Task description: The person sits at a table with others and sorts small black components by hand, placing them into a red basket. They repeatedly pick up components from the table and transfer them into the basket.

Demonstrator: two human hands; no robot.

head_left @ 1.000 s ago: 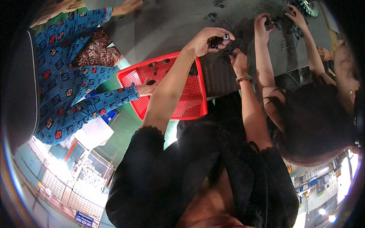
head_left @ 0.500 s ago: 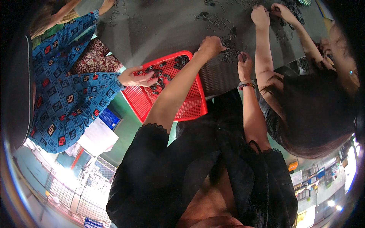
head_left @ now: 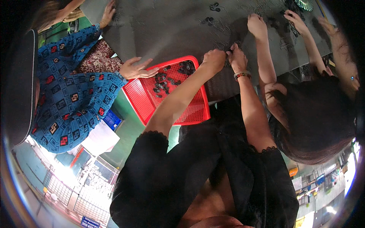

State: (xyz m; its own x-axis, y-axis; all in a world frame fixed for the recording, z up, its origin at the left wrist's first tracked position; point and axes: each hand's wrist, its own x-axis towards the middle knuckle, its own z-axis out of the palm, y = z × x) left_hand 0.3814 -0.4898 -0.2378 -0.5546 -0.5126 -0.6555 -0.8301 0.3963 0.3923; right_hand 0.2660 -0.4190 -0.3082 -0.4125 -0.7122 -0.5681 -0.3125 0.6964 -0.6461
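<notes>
My left hand (head_left: 214,61) is closed just beyond the far right corner of a red perforated basket (head_left: 207,112); what its fingers hold is hidden. Right beside it, my right hand (head_left: 238,60) pinches a small black part (head_left: 229,51) between thumb and fingers. The two hands almost meet above the grey table (head_left: 152,34). Thin dark strands (head_left: 223,33) lie tangled on the table past my fingers. Inside the basket are several small black parts (head_left: 162,83), some with holes in them. My left forearm crosses over the basket's right side.
A co-worker's open hand (head_left: 137,69) reaches over the basket's left rim; their other hand (head_left: 107,14) touches the table. At right, another person's hands (head_left: 257,26) work close to mine. More black parts (head_left: 215,7) and a ribbed greenish dish (head_left: 304,4) lie farther back.
My hands have come together: the left moved slightly nearer me, the right moved left and outward. The co-worker's hand at the basket has drawn back toward its rim.
</notes>
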